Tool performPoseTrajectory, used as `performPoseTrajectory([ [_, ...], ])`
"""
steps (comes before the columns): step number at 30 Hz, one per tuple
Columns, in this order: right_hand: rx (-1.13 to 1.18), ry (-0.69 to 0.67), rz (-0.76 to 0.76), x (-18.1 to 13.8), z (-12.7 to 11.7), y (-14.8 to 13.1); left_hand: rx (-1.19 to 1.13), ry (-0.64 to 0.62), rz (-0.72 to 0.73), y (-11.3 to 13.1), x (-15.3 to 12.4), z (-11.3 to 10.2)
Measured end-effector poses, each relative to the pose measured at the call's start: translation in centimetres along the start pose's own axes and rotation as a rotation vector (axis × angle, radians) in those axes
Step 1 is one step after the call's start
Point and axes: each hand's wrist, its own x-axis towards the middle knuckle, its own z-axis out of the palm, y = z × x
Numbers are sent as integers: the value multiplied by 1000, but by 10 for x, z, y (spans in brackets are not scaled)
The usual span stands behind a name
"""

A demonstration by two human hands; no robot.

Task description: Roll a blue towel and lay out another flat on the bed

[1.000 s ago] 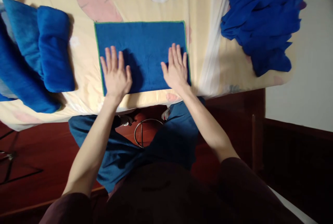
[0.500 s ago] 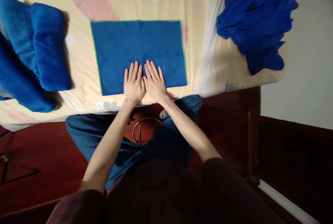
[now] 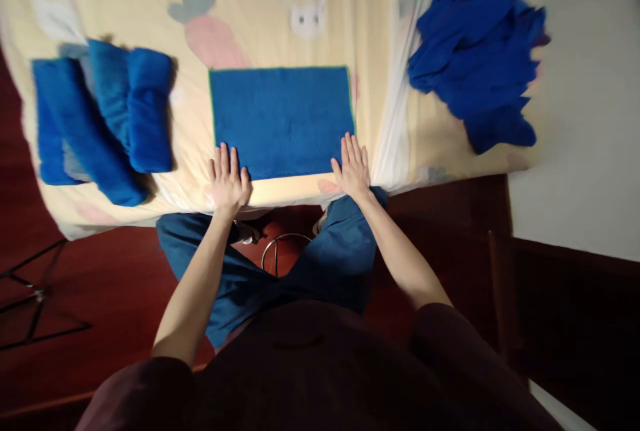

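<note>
A blue towel [image 3: 284,121] with green edging lies flat and smooth in front of me on the patterned bed sheet [image 3: 300,192]. My left hand [image 3: 229,181] rests palm down on its near left corner, fingers spread, partly over the sheet. On the near right corner lies my right hand [image 3: 353,165], also flat, with its fingers stretched out. Neither hand grips anything, and both near corners of the towel are hidden under them.
Several rolled or folded blue towels [image 3: 150,111] lie side by side to the left. At the right is a crumpled heap of blue cloths [image 3: 480,51], near a pale wall [image 3: 580,117]. A black metal stand [image 3: 37,294] is on the floor at left.
My hands have moved apart from the middle of the towel's near edge out to its two near corners. The view has shifted, showing more of the towels at left.
</note>
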Motion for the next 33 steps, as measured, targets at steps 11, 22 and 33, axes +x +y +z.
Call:
performPoseTrajectory([
  [11,298,285,-95,-48,-16,50,-97,-104,250,-73,-38,-57],
  [22,105,299,-170,-29,-22,21,-15,159,191,-54,-21,-51],
  [33,99,266,-77,-5,-3,31,-104,189,49,-53,-4,-33],
])
